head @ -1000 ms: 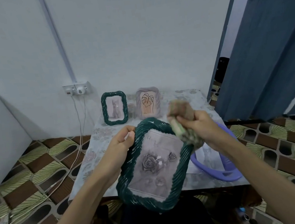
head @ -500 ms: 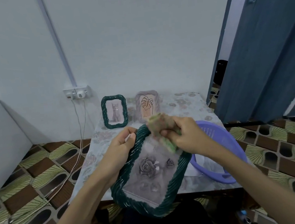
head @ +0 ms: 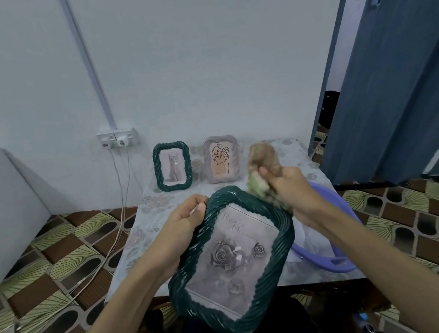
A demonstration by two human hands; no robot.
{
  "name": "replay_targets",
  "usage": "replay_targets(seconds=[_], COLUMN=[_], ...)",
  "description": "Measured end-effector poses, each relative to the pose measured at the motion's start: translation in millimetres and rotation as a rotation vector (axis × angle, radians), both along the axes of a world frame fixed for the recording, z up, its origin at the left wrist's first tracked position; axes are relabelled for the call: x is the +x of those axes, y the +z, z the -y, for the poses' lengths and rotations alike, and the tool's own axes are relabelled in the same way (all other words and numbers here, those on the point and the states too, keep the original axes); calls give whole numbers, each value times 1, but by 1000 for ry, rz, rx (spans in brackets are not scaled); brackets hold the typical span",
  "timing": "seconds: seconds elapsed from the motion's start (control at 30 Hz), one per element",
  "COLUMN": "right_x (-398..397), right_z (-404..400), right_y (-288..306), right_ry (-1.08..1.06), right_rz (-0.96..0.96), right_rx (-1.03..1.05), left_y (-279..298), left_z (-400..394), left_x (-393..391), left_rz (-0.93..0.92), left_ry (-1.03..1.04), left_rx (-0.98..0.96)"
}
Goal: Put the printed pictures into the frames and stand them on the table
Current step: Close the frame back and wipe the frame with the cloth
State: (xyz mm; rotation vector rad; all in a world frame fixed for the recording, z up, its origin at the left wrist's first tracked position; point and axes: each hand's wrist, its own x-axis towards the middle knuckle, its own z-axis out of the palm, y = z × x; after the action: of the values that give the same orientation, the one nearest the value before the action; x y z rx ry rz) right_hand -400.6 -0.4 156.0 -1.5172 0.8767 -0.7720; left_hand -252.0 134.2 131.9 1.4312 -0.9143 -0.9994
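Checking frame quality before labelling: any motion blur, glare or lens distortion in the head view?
Head view: the cloth in the right hand is motion-smeared; the large green frame in the left hand is fairly sharp, small glints on its rim. Wide-angle bending shows in the door edge. Lighting is flat and dim, with no hard shadows.

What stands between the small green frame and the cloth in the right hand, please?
In the head view, the grey frame with the leaf drawing stands between the small green frame and the cloth held by the right hand.
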Motion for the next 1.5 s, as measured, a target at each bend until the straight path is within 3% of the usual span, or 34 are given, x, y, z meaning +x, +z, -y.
replay_targets(seconds=[0.1, 0.23, 0.3, 0.4, 0.47, 0.6, 0.73, 0.83, 0.93, 1.0, 1.07, 1.13, 1.2, 1.3, 1.5], right_x=[-7, -7, 0, 12, 14, 8, 14, 18, 11, -2, -11, -9, 2, 15, 24], right_z=[10, 0, -10, -23, -21, -16, -20, -12, 5, 13, 11, 0, -13, -24, -15], right_y=[14, 25, 18, 9, 9, 20, 21, 25, 37, 46, 52, 50, 41, 35, 31], right_ry=[148, 515, 459, 200, 127, 467, 285, 206, 89, 144, 317, 445, 375, 220, 251], right_rz=[77, -291, -350, -208, -193, -237, -255, -234, -92, -21, -49, -207, -310, -321, -150], right_rx=[64, -355, -510, -601, -551, -353, -403, -205, -37, 7, -28, -197, -395, -481, 53], left_y=[5, 8, 10, 11, 11, 9, 5, 8, 16, 19, 19, 18, 15, 10, 10], left_z=[-1, 2, 2, -1, -3, -4, -2, -2, -3, -4, -3, -1, 1, 0, -4], left_x=[-1, -3, -3, -3, -5, -5, -7, -11, -13, -9, -7, -7, -10, -12, -14], left_rz=[5, 70, 106, 108, 108, 188, 127, 18, -20, -15, 18, 89, 164, 141, -1], left_ry=[7, 7, -5, -15, -30, -11, -37, -35, -31, -9, 3, 11, 17, -4, -6], left_rx=[-5, -17, -27, -13, -18, 3, -1, -18, -46, -51, -61, -71, -65, -68, -61])
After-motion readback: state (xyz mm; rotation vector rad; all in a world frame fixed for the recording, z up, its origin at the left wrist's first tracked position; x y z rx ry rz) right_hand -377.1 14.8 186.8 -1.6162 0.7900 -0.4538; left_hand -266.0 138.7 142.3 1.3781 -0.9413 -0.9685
